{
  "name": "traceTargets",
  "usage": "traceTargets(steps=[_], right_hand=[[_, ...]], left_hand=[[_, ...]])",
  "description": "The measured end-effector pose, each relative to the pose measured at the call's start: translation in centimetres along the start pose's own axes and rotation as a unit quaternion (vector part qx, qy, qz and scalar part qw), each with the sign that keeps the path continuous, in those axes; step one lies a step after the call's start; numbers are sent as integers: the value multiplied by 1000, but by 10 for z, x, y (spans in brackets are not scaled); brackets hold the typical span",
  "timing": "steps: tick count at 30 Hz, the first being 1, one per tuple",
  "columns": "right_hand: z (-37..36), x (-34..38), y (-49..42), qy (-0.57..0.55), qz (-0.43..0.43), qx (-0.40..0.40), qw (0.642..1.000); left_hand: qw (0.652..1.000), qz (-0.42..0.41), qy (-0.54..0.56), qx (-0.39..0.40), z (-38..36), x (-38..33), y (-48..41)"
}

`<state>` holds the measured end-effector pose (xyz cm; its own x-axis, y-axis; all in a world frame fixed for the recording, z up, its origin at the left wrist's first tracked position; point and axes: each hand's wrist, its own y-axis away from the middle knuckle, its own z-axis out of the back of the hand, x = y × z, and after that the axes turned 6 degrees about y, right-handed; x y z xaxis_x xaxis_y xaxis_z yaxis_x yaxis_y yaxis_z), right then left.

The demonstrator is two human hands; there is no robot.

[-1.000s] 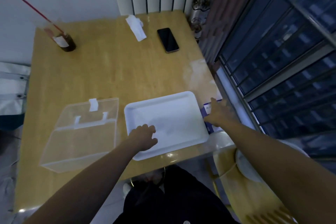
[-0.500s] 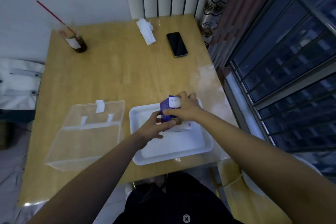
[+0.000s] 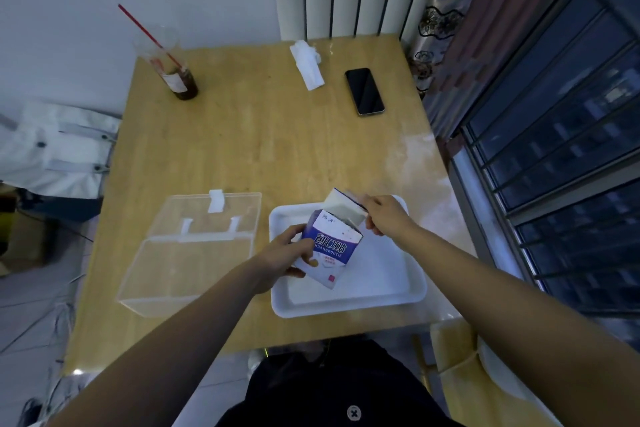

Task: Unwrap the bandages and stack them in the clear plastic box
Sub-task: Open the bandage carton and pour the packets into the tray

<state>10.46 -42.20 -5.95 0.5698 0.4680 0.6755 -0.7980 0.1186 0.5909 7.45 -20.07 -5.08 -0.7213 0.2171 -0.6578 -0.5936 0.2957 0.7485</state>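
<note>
Bandage box [image 3: 332, 246] held tilted over the white tray [image 3: 398, 291] in both hands.
The left hand [image 3: 284, 253] grips its lower left side; the right hand [image 3: 384, 215] pinches the opened top flap [image 3: 346, 203]. The clear plastic box [image 3: 187, 253] lies open on the surface [image 3: 259, 149], just left of the tray.

Blue-and-white cardboard bandage carton [image 3: 332, 246], tilted over white rectangular plastic tray [image 3: 346, 307]; left hand [image 3: 284, 256] gripping base, right hand [image 3: 386, 217] pinching open top flap. Clear plastic box [image 3: 187, 267] just left.
</note>
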Motion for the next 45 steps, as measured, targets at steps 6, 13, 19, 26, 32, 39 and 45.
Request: traceTargets(steps=[6, 13, 19, 26, 32, 39, 45], right_hand=[[-9, 3, 6, -99, -13, 7, 995], [-8, -4, 16, 69, 57, 149, 985], [-12, -8, 22, 20, 35, 164, 986], [-20, -4, 28, 35, 9, 131, 991], [-24, -2, 27, 8, -33, 97, 995], [-17, -19, 21, 60, -99, 38, 993], [-14, -29, 19, 110, -71, 27, 991]], left_hand=[[999, 0, -32, -15, 9, 0, -3], [997, 11, 29, -67, 8, -2, 4], [984, -17, 148, -101, 8, 0, 1], [990, 47, 109, -71, 10, 2, 6], [992, -32, 49, -113, 10, -6, 2], [969, -112, -46, -215, 6, -17, 3], [972, -76, -47, -217, 13, -18, 3]])
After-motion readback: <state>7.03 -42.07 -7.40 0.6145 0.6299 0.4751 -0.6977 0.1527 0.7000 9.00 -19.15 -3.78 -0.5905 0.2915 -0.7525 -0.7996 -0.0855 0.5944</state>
